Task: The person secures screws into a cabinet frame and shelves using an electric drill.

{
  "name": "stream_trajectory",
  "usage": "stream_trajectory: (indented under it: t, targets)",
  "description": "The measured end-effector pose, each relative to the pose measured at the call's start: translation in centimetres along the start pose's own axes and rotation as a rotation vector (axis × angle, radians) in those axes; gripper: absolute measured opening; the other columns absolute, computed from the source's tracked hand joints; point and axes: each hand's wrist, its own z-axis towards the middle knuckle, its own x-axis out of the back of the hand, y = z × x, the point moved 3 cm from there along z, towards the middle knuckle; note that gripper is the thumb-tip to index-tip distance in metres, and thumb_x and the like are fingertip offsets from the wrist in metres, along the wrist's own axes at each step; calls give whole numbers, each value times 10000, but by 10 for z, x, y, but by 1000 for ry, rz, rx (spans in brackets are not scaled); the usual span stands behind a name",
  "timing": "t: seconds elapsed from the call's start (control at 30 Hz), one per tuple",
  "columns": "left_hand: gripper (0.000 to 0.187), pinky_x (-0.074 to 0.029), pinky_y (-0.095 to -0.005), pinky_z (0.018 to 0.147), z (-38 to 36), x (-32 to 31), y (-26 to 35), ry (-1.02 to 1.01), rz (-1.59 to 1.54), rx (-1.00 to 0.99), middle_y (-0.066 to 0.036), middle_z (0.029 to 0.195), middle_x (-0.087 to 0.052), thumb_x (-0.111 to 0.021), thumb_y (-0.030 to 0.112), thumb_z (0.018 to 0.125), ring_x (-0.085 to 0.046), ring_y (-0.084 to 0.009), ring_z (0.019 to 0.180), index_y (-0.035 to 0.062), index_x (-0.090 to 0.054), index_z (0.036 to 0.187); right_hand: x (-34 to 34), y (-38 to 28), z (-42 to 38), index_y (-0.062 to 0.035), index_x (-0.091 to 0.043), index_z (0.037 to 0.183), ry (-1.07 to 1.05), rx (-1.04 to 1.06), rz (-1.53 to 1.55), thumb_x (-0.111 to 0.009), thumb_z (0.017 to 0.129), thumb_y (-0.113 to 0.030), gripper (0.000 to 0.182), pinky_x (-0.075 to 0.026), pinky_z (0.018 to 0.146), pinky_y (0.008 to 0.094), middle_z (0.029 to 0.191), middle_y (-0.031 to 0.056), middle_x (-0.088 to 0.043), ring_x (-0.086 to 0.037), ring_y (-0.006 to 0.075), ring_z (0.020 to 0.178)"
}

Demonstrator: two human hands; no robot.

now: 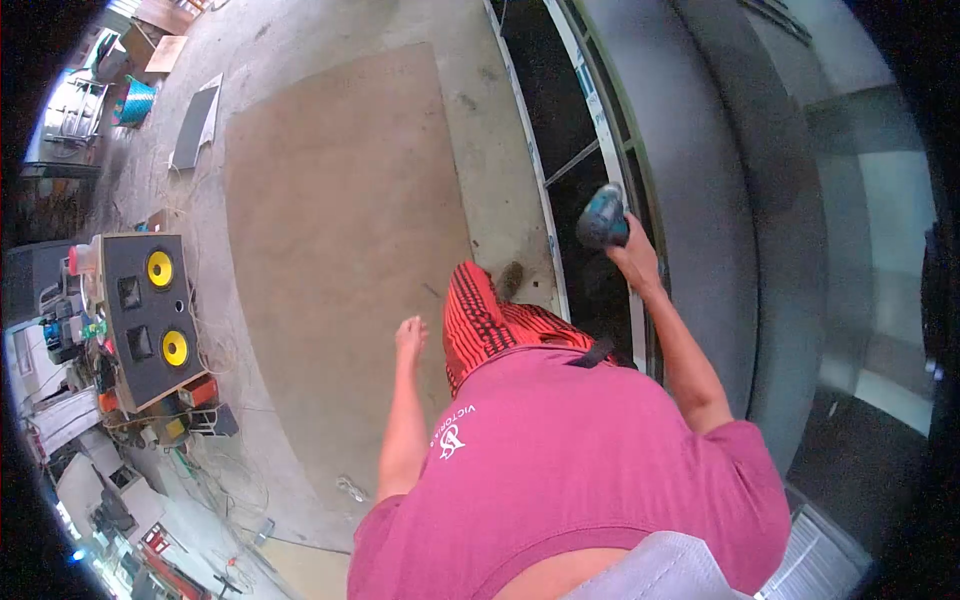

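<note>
My right hand (638, 255) is wrapped round the handle of a teal and black cordless drill (603, 217). The drill is held over a long frame (597, 100) with pale metal rails and dark panels, to the right of my legs. My left hand (411, 337) hangs beside my red and black striped trousers (490, 325), above a large brown sheet (340, 190) on the floor. Its fingers look curled together; whether anything small is between them is hidden.
A speaker cabinet (128, 322) with yellow cones stands at the left, among cables and clutter. A grey panel (195, 125) and a teal basket (135, 101) are at the far left. Large dark grey panels (690, 180) run along the right side.
</note>
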Motion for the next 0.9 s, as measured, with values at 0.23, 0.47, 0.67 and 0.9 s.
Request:
stream_trajectory:
  t: [0.23,0.47,0.67,0.9]
  targets:
    - [313,-472,-298,641,16,-34,-22,-36,151,-222,-60,782,-620,-504,276,858,-578,-139,673,15,-604,997,-54,5,78,-75,-399,1217,103,-14,-200,-663,680,-230,618,-431,824,434,1094,181,-532,-516,351,1020]
    - [341,-468,-279,527,59,51,-39,-196,469,70,-67,702,-614,-495,316,855,-570,-150,574,5,-598,948,-72,5,118,-76,-394,1213,159,-252,-309,-663,691,-269,617,-422,842,442,1105,191,-533,-506,361,1040]
    - [367,-480,-288,568,75,98,20,56,124,242,-81,885,-619,-495,339,875,-597,-159,683,35,-543,1075,-81,8,132,-99,-381,1236,153,-400,-297,-660,697,-304,641,-422,848,458,1125,192,-525,-514,362,1041]
    - [424,-471,-262,604,92,46,94,-75,169,196,-105,1018,-603,-482,355,881,-607,-166,781,39,-476,1165,-87,5,133,-74,-367,1242,229,-466,-252,-680,695,-260,657,-443,820,462,1105,192,-521,-523,366,1019]
